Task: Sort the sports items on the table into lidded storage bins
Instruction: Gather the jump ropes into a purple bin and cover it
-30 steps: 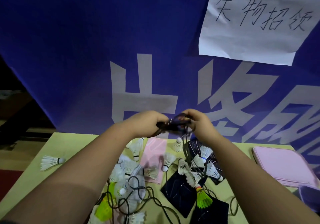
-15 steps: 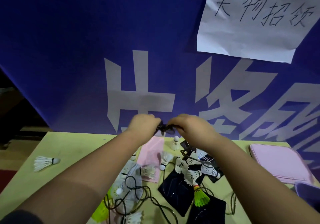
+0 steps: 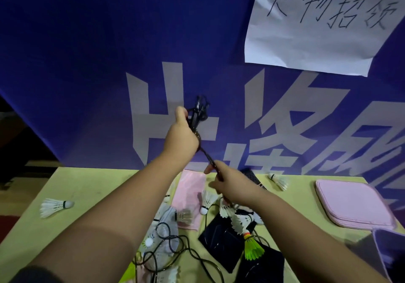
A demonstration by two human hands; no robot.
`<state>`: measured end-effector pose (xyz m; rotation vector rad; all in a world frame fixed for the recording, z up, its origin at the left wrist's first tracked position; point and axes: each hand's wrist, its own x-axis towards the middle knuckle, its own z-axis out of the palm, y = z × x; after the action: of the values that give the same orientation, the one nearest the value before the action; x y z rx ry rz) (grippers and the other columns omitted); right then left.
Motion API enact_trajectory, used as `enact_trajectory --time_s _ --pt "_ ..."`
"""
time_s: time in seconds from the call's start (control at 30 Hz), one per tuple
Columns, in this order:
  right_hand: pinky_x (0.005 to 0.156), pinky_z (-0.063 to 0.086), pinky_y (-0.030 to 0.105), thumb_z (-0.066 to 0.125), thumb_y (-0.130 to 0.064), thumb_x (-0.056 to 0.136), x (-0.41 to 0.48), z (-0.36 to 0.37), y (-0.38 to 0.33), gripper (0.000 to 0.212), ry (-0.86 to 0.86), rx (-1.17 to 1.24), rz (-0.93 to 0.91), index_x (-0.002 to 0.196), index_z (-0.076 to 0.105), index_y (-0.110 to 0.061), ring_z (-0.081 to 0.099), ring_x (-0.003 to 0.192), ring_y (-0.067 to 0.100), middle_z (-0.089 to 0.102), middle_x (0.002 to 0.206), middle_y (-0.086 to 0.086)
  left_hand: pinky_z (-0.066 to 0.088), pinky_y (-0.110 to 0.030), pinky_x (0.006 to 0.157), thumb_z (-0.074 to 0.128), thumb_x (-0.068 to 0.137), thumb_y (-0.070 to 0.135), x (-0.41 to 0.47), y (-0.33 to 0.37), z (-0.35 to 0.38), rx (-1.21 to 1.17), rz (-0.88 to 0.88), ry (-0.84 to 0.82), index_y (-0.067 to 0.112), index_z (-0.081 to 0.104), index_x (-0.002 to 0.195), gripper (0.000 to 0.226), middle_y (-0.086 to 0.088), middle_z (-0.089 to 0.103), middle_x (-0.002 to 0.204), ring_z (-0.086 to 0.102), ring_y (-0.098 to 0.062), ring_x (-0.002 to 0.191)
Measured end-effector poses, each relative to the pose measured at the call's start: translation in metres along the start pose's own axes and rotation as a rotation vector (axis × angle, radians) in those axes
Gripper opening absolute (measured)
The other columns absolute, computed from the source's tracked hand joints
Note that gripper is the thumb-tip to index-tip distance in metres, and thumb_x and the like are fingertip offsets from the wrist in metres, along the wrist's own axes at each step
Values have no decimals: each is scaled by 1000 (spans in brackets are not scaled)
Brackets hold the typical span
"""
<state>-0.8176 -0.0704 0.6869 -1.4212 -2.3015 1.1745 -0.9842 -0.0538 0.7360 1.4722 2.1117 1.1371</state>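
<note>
My left hand (image 3: 180, 137) is raised above the table, closed on a bundle of black cord, a skipping rope (image 3: 198, 113) whose loops stick out above my fist. A taut length of the same rope runs down to my right hand (image 3: 230, 183), which pinches it lower, near the table's back edge. More black rope (image 3: 175, 250) lies coiled on the yellow-green table (image 3: 87, 186). White shuttlecocks (image 3: 55, 206) lie scattered, one (image 3: 207, 201) on a pink cloth (image 3: 189, 186). A green shuttlecock (image 3: 252, 247) rests on dark cloths (image 3: 221, 243).
A blue banner (image 3: 87, 63) with white characters hangs right behind the table, with a handwritten paper sign (image 3: 317, 24) on it. A pink flat lid or case (image 3: 350, 206) lies at the right, and a purple bin corner (image 3: 392, 252) shows at the right edge. Another shuttlecock (image 3: 279, 179) lies near the banner.
My hands were together on the rope bundle. Now the left hand has lifted it higher and the right hand has slid down the rope, pulling a length taut between them.
</note>
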Motion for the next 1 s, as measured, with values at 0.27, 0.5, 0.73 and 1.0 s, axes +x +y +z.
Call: enact_trajectory --time_s 0.27,0.5,0.73,1.0 --pt "64 49 36 58 -27 95 -8 -62 -5 16 441 -513 -283 105 70 -33 60 85 20 65 97 -5 39 -32 61 53 91 9 -23 -24 24 878 593 -614 25 52 121 34 -2 55 113 64 -30 93" --pt "71 46 31 54 -34 96 10 -81 29 27 252 -112 24 110 69 -17 64 94 21 68 108 13 48 -30 66 72 81 13 -44 13 12 -37 534 -608 35 42 94 39 8 57 91 60 -15 81" --pt "70 52 45 54 -28 97 5 -32 13 24 201 -416 -65 114 47 -13 61 82 35 64 92 11 53 -31 94 68 82 1 -25 50 33 -621 338 -306 41 47 128 64 -4 62 111 64 -18 103" --pt "56 48 40 59 -12 93 -5 -62 24 19 593 -532 -333 109 67 -20 58 74 31 63 85 5 44 -35 63 57 85 12 -6 13 32 490 166 -302 18 53 104 20 -5 40 99 57 -33 76"
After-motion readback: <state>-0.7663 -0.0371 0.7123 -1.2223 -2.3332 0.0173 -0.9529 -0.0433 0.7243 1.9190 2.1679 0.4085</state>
